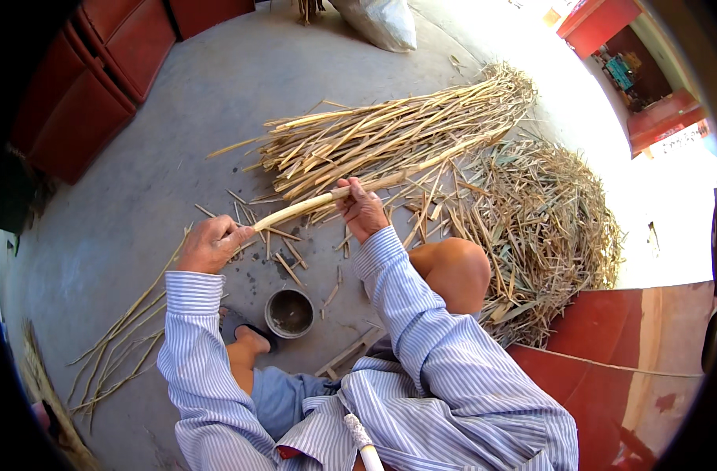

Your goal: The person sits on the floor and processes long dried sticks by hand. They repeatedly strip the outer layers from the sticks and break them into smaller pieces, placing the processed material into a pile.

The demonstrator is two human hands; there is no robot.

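A long, pale yellow reed-like stalk (pixel 295 210) stretches between my two hands, slanting up to the right. Its left end is gripped by my left hand (pixel 207 244), fingers closed. Farther along, my right hand (pixel 361 209) pinches it between thumb and fingers, palm side partly showing. Beyond my hands lies a large pile of similar stalks (pixel 397 133) on the grey floor, and the held stalk's far part runs over its near edge. Short cut pieces (pixel 291 271) are scattered below the stalk. A round container of dark liquid (pixel 289 312) stands near my foot.
To the right is a heap of dry husks and leaves (pixel 547 228). Several thin sticks (pixel 119 345) lie at the left. Red padded seats (pixel 80 118) stand far left, a white sack (pixel 380 22) at the back. A red surface (pixel 602 337) is at lower right.
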